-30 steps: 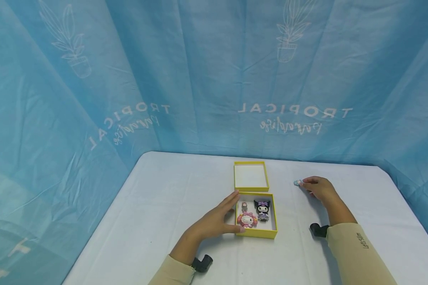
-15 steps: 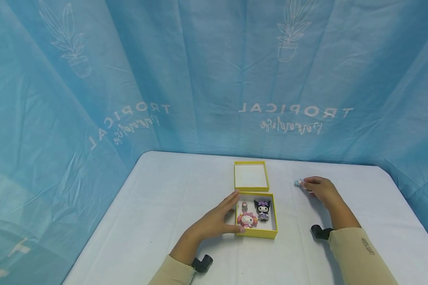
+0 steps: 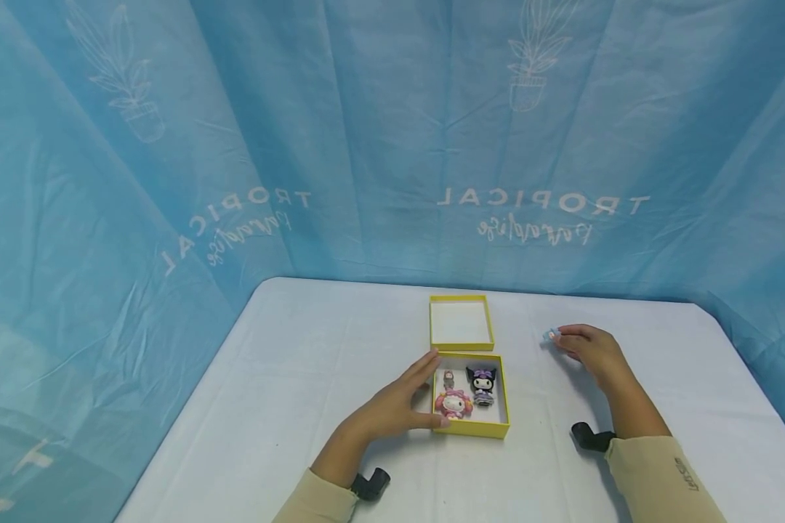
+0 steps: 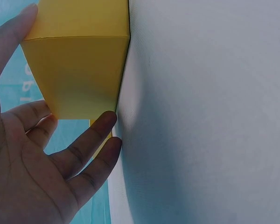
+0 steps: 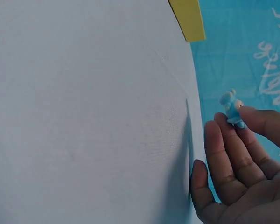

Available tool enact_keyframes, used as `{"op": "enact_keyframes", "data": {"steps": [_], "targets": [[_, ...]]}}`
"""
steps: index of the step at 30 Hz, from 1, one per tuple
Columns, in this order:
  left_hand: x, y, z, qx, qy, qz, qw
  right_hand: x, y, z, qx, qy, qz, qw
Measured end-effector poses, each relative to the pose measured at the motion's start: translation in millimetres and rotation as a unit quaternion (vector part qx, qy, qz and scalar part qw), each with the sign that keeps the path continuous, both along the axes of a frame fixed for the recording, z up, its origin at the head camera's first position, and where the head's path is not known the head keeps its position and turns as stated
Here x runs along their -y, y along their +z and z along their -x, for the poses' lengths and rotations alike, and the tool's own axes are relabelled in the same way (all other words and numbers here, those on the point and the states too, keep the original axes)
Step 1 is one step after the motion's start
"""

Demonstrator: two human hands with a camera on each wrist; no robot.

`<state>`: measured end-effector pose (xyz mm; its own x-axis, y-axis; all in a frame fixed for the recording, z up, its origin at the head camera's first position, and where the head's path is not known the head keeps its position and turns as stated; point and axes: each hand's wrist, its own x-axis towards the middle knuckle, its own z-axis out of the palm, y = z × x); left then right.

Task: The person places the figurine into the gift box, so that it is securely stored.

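Observation:
My right hand (image 3: 592, 352) pinches a small light-blue figurine (image 5: 231, 106) between thumb and fingertips, to the right of the boxes; the head view shows the same blue figurine (image 3: 551, 335) at the fingertips. With the left hand (image 3: 392, 403) I grip a yellow box (image 3: 474, 429) across its left side, thumb at the front wall and fingertips at the far left corner. Inside the box lie a pink figurine (image 3: 453, 404), a black-and-purple figurine (image 3: 482, 385) and a tiny pinkish-grey one (image 3: 448, 379). The left wrist view shows the box's yellow outer wall (image 4: 79, 74) between thumb and fingers.
Just behind the box lies a matching shallow yellow lid (image 3: 461, 347), its white inside facing up. A white cloth covers the table (image 3: 314, 349). Blue printed curtains (image 3: 392, 145) hang behind and to the left.
The blue figurine has tilted in my right fingers and shifted slightly to the right, and the right forearm has edged right. My left hand and the box have stayed in place.

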<state>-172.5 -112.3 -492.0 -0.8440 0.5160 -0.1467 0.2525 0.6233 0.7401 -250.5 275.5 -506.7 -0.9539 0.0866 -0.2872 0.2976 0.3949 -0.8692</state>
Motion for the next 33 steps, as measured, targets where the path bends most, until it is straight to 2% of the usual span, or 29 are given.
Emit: {"op": "enact_keyframes", "data": {"steps": [10,19,25,33], "targets": [[1.4,-1.0,-0.5,0.003,0.003,-0.007,1.0,4,6.3,-12.9,-0.035,0.003,0.012,0.9993],[0.6,-4.0,0.8,0.0,0.0,-0.009,1.0,4,4.3,-18.8,-0.065,-0.006,0.082,0.9945],[0.2,-3.3,1.2,-0.002,-0.002,-0.008,1.0,10,8.6,-23.7,-0.077,-0.002,0.066,0.9948],[-0.1,-0.3,-0.6,-0.007,0.001,-0.003,1.0,13,8.6,-30.0,-0.103,0.008,0.09,0.9906]]}}
